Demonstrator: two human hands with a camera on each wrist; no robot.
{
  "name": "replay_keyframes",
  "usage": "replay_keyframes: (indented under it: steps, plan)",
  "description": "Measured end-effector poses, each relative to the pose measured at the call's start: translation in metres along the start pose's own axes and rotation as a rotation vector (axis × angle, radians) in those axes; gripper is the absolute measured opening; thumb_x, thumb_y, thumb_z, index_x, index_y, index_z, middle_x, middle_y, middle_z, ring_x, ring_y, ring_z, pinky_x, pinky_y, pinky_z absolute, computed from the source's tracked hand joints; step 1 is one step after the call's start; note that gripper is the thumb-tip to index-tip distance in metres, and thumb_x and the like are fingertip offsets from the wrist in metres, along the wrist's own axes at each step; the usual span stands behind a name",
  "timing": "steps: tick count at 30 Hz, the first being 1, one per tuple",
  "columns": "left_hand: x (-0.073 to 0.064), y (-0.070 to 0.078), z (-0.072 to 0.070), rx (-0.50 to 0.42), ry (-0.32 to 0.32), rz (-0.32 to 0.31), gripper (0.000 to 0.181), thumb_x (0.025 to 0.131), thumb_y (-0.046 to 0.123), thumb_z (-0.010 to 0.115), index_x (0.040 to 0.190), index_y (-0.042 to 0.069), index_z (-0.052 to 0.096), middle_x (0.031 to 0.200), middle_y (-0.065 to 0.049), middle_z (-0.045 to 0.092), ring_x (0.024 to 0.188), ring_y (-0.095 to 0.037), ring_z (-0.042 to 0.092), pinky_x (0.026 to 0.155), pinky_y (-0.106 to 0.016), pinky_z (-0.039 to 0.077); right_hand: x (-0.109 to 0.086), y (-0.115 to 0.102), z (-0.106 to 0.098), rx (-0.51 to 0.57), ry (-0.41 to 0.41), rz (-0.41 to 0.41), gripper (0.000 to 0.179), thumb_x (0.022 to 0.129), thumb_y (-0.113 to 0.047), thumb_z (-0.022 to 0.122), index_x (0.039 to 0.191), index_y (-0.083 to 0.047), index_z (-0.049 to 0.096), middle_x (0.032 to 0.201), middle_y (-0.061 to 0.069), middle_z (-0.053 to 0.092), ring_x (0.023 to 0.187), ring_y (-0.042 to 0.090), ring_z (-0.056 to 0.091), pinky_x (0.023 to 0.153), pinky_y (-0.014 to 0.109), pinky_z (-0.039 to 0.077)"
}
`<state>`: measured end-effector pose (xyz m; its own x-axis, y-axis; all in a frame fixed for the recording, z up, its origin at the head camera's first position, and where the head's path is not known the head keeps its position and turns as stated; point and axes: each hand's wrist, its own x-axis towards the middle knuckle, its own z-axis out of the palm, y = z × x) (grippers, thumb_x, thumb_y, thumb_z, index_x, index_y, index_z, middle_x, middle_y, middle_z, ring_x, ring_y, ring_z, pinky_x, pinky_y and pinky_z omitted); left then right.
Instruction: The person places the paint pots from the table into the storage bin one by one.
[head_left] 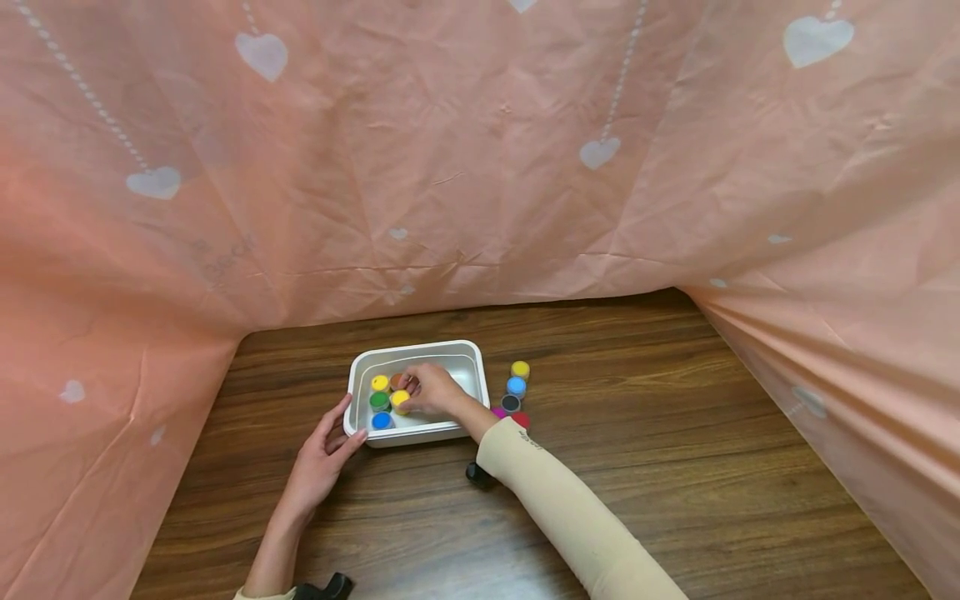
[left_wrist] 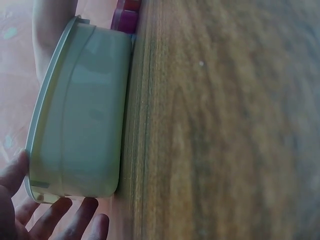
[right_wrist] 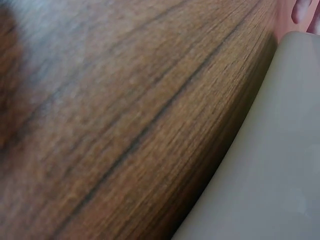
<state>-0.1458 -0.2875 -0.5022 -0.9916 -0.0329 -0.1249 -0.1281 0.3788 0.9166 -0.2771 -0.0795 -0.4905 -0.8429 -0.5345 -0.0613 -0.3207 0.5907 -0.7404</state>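
Observation:
A white rectangular tray [head_left: 463, 373] stands on the wooden table. My left hand [head_left: 318, 462] holds its near left corner, thumb at the rim and fingers around the outer wall, as the left wrist view also shows. Inside the tray, my right hand [head_left: 435, 390] pinches a small paint pot with a yellow top [head_left: 401, 402]. Close by in the tray sit another yellow pot [head_left: 380, 382], a partly covered brown pot [head_left: 397, 382], a green pot [head_left: 379, 401] and a blue pot [head_left: 382, 421]. Only the tray's outer wall [right_wrist: 280, 150] and some fingertips show in the right wrist view.
Right of the tray stand a yellow pot [head_left: 520, 369], a light blue pot [head_left: 516, 386], a black pot [head_left: 510, 403], a magenta pot [head_left: 498, 412] and a red pot [head_left: 521, 422], the last two partly behind the right forearm. A pink curtain [head_left: 480, 208] surrounds the table's back and sides.

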Motion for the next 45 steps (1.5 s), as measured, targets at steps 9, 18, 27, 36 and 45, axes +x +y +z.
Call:
replay_keyframes:
  steps: [9, 18, 27, 36, 45]
  plan:
    - [-0.001, 0.000, 0.002, -0.009, -0.003, 0.002, 0.073, 0.102, 0.033, 0.067, 0.164, 0.026, 0.031, 0.159, -0.020, 0.043, 0.131, -0.036, 0.061, 0.097, -0.024, 0.052, -0.002, 0.001, -0.001, 0.003, 0.000, 0.005, 0.027, 0.082, -0.011, 0.088, 0.103, -0.004, 0.073, 0.097, 0.009, 0.074, 0.081, 0.007, 0.060, 0.076, 0.019, 0.049]
    - [0.001, -0.004, 0.005, -0.011, -0.008, 0.003, 0.072, 0.102, 0.033, 0.068, 0.164, 0.027, 0.031, 0.159, -0.019, 0.043, 0.130, -0.035, 0.061, 0.097, -0.024, 0.052, -0.005, 0.004, -0.001, 0.006, 0.005, 0.001, 0.026, 0.082, -0.009, 0.088, 0.102, -0.003, 0.073, 0.097, 0.009, 0.074, 0.082, 0.008, 0.061, 0.077, 0.020, 0.051]
    - [0.001, -0.003, 0.006, -0.011, -0.013, 0.001, 0.073, 0.102, 0.034, 0.068, 0.164, 0.027, 0.031, 0.159, -0.019, 0.042, 0.131, -0.036, 0.060, 0.097, -0.024, 0.052, -0.007, 0.005, -0.004, -0.009, 0.005, 0.009, 0.024, 0.084, -0.011, 0.087, 0.103, -0.005, 0.073, 0.097, 0.006, 0.074, 0.083, 0.008, 0.061, 0.078, 0.019, 0.049]
    - [0.001, -0.001, 0.007, -0.002, -0.001, 0.013, 0.072, 0.102, 0.033, 0.068, 0.164, 0.026, 0.033, 0.157, -0.020, 0.044, 0.128, -0.037, 0.063, 0.094, -0.021, 0.052, -0.011, 0.001, -0.012, -0.009, 0.034, -0.052, 0.022, 0.087, -0.014, 0.084, 0.105, -0.004, 0.075, 0.100, 0.007, 0.076, 0.087, 0.011, 0.066, 0.076, 0.016, 0.049]
    - [0.000, 0.000, 0.002, 0.016, 0.007, -0.006, 0.072, 0.102, 0.036, 0.067, 0.164, 0.028, 0.030, 0.160, -0.020, 0.041, 0.130, -0.037, 0.061, 0.100, -0.027, 0.051, -0.025, -0.007, -0.029, 0.033, 0.026, -0.101, 0.020, 0.093, -0.017, 0.078, 0.108, -0.004, 0.075, 0.100, 0.005, 0.075, 0.092, 0.019, 0.072, 0.080, 0.018, 0.052]
